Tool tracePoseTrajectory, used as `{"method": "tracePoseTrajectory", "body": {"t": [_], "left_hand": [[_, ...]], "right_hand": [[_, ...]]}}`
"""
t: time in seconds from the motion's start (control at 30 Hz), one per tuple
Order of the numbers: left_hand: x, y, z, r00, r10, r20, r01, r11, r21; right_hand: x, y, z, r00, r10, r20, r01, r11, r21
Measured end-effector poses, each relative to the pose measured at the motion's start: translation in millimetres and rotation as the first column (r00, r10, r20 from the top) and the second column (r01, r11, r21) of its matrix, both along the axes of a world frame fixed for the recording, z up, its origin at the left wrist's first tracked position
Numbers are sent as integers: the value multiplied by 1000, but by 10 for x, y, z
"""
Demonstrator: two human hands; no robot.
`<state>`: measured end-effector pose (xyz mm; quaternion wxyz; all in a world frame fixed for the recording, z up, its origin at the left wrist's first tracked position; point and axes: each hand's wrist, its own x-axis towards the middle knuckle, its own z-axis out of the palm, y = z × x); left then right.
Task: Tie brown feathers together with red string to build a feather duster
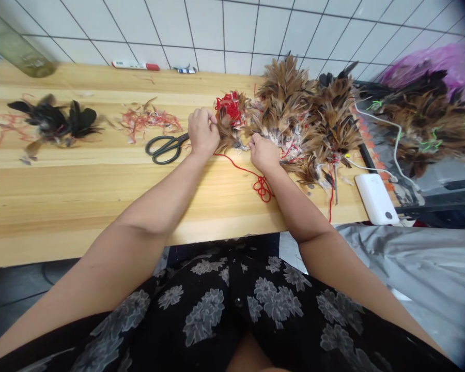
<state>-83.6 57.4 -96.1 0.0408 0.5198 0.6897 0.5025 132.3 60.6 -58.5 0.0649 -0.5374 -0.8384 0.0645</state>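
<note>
My left hand (203,132) is closed at the left end of a small bunch of brown feathers (228,135), its fingers curled against them. To the right, my right hand (265,153) is closed with thumb and finger pinched together, near the pale quill ends; what is in the pinch is too small to make out. Red string (238,166) runs from beside my left hand to a loose tangle by my right wrist. Behind the bunch lies a heap of red yarn (231,107). Black-handled scissors (166,148) lie left of my left hand, their blades partly hidden by it.
Large brown feather bundles (290,98) crowd the table's right side, beside a white power bank (376,199) with a cable. Red string scraps (151,123) and black feathers (48,119) lie left. A red-capped marker (135,65) sits along the tiled wall.
</note>
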Motion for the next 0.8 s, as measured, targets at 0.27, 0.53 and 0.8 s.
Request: {"method": "tracePoseTrajectory", "body": {"t": [0.27,0.53,0.8], "left_hand": [[151,-89,73,995,-28,-93,31,999,32],[216,-155,172,982,-73,-173,61,995,-74],[251,-183,235,977,-108,-186,84,988,-131]], "right_hand": [[39,19,0,999,-23,-35,24,1000,15],[60,23,-26,997,-56,-50,58,998,40],[73,42,-50,994,-69,-80,74,995,63]]}}
